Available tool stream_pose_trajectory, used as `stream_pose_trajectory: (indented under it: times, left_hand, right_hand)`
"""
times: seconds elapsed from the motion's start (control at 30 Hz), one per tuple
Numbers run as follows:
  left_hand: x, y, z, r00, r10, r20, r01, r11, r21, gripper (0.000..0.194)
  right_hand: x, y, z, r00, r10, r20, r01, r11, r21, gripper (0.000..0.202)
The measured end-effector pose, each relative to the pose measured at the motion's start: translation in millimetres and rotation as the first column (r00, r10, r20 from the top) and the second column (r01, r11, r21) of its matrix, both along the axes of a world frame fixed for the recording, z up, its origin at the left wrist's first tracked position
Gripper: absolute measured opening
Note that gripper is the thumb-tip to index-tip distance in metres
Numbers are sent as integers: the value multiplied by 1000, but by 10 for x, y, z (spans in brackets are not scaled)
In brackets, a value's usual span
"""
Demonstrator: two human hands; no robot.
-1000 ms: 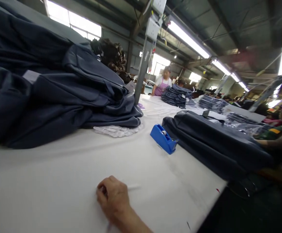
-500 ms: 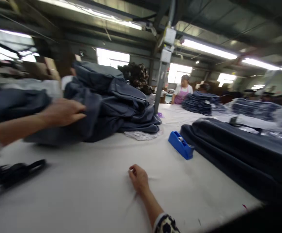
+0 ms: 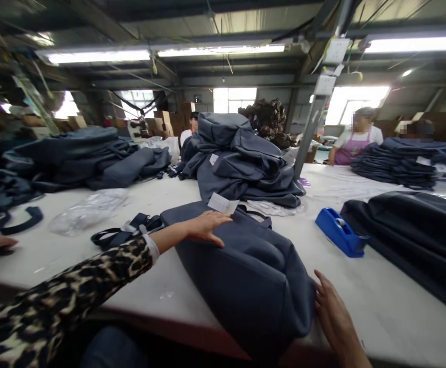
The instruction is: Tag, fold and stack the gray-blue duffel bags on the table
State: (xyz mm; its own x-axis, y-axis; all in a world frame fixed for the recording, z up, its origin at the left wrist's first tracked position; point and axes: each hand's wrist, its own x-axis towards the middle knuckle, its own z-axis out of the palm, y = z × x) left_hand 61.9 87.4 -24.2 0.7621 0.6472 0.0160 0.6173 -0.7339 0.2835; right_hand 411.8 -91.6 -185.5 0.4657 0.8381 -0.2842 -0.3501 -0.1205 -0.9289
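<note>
White table [image 3: 384,306] spans the view, 1 heap of navy bags [image 3: 242,163] at the back. Up front, 1 navy fabric bag [image 3: 242,266] lies over the near edge! Blue tape dispenser [image 3: 336,230] sits right of it. 2 hands, well apart: left hand [image 3: 205,226] open, resting on top; right hand [image 3: 332,306] open by its side, contact unclear. White paper tag [image 3: 223,203] beyond the left fingertips.

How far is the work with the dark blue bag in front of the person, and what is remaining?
Already done: the bag lies on the table, with a paper slip at its far end. In hand: the left hand rests on it; the right hand is open at its right side. Probably remaining: the dark blue heap behind, though I cannot tell whether those pieces are finished.
</note>
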Motion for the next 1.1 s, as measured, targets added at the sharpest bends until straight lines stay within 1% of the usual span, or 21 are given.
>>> stream_pose_trajectory:
  times: [0.03,0.1,0.17,0.23,0.27,0.33,0.37,0.43,0.47,0.5,0.53,0.6,0.67,0.7,0.77,0.83,0.87,0.93,1.0,1.03,1.1]
  left_hand:
    - [-157,61,-97,998,51,-39,-54,994,-90,69]
    - [-389,79,-246,996,51,-77,-67,975,-213,65]
    - [-508,-8,-328,996,7,-94,-29,972,-235,71]
    - [-533,-131,-362,993,-15,-114,-4,988,-157,68]
    - [-522,-189,-367,992,-20,-124,8,996,-94,57]
    - [-469,-294,-353,992,-36,-118,39,999,19,30]
    - [-434,-346,-328,993,-48,-112,55,997,62,19]
    - [-350,-459,-223,992,-63,-113,77,989,127,10]
    - [-304,-520,-141,991,-64,-117,81,985,151,9]
    - [-255,-580,-45,992,-60,-115,80,982,173,10]
    - [-206,-633,57,994,-55,-99,74,978,195,11]
    - [-121,-698,227,998,-56,-24,60,973,224,13]
    - [-80,-699,277,997,-56,49,45,977,208,27]
    - [-82,-685,243,998,-47,49,37,983,178,37]
    - [-128,-672,82,1000,-15,-25,17,996,89,53]
    - [-222,-726,-113,996,9,-86,-7,1000,29,56]
    - [-282,-787,-190,997,26,-75,-24,999,34,57]
    - [-421,-959,-273,998,64,-11,-62,992,106,66]
    - [-566,-1148,-291,996,92,1,-91,977,194,72]
    - [-631,-1229,-293,994,105,-27,-96,970,225,67]
    - [-728,-1334,-303,984,143,-103,-113,960,256,47]
  right_hand:
    - [-37,-103,21,998,-12,68,12,1000,3,71]
    - [-128,-278,91,965,-15,262,15,1000,3,69]
    - [-234,-390,213,862,-7,508,-4,1000,20,70]
    - [-370,-400,381,680,35,732,-115,992,59,80]
    - [-453,-362,475,565,74,822,-212,975,58,86]
    - [-632,-220,668,290,152,945,-395,918,-27,96]
    - [-711,-130,766,145,188,971,-449,887,-105,93]
    - [-793,42,970,-117,243,963,-483,833,-269,71]
    - [-774,113,1078,-213,253,944,-483,812,-327,56]
    - [-708,171,1188,-277,256,926,-488,793,-366,44]
    - [-594,216,1295,-310,247,918,-498,781,-378,36]
    - [-251,275,1461,-292,201,935,-507,796,-330,30]
    - [148,297,1501,-226,162,961,-468,847,-253,33]
    - [330,292,1459,-192,176,966,-418,875,-243,33]
    - [608,253,1270,-153,245,958,-345,895,-284,30]
    - [767,197,1014,-124,269,955,-305,906,-295,29]
    - [816,173,895,-112,267,957,-289,913,-288,29]
    - [889,148,723,-86,249,965,-269,926,-263,33]
    - [956,164,654,-47,228,973,-279,932,-232,40]
    - [987,187,650,-8,216,976,-296,932,-208,43]
    - [1029,251,678,144,143,979,-328,940,-89,46]
